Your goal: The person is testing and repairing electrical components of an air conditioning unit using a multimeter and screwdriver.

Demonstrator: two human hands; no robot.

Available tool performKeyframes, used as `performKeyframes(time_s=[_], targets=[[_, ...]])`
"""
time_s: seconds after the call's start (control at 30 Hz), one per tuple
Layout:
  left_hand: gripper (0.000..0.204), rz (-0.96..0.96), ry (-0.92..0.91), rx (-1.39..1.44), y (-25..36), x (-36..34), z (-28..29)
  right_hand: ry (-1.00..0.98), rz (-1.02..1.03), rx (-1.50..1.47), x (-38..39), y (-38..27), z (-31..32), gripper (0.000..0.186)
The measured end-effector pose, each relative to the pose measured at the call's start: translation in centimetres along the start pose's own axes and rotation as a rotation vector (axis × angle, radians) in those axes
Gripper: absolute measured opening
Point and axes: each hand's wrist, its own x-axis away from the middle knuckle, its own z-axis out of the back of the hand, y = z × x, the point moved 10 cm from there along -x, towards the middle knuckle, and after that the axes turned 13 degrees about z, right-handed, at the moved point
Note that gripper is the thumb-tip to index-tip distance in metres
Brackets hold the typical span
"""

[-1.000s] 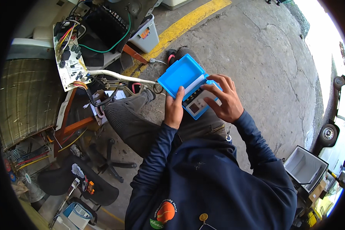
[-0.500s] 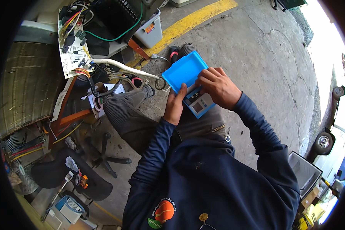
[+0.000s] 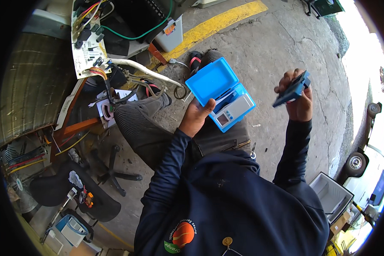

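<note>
My left hand [image 3: 195, 117] grips a bright blue plastic case [image 3: 212, 79] by its near left side, thumb over the edge. The case lies open over my thigh with its lid tipped back. Inside it sits a light grey handheld device [image 3: 240, 106] with a small screen and blue buttons, beside something dark and a white strip. Off to the right, my right hand [image 3: 301, 104] is closed around a flat dark blue object [image 3: 291, 92] with a protruding block, raised above the floor. Its exact kind cannot be made out.
At the left, a white circuit board [image 3: 89, 53] with coloured wires stands by a finned metal panel [image 3: 30, 89]. A white cable [image 3: 149, 73] ends in a loop near my legs. A black office chair [image 3: 81, 192] holds small items, and a grey bin [image 3: 170, 36] stands ahead.
My right hand has left the case and swung right with the dark blue object in it. The case's contents now show, while my left hand still holds the case.
</note>
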Motion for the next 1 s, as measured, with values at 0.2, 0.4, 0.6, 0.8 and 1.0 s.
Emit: performKeyframes(time_s=[0.2, 0.4, 0.6, 0.8, 1.0], targets=[[0.035, 0.016, 0.047, -0.008, 0.4, 0.2, 1.2, 0.226, -0.241, -0.158, 6.9, 5.7, 2.4, 0.062], [0.024, -0.015, 0.016, -0.005, 0.6, 5.6, 3.9, 0.348, -0.361, 0.023, 7.5, 7.4, 2.8, 0.057], [0.018, -0.139, 0.199, 0.100, 1.6, 18.0, 10.5, 0.057, -0.410, 0.103, 5.4, 10.5, -1.4, 0.051], [0.022, -0.316, 0.823, 0.512, -6.8, 35.5, 22.6, -0.057, -0.525, 0.240, 4.3, 14.6, -4.4, 0.047], [0.053, -0.775, 1.273, 0.948, -11.9, 51.6, 31.1, -0.116, -0.609, 0.229, 2.2, 17.6, -4.6, 0.040]])
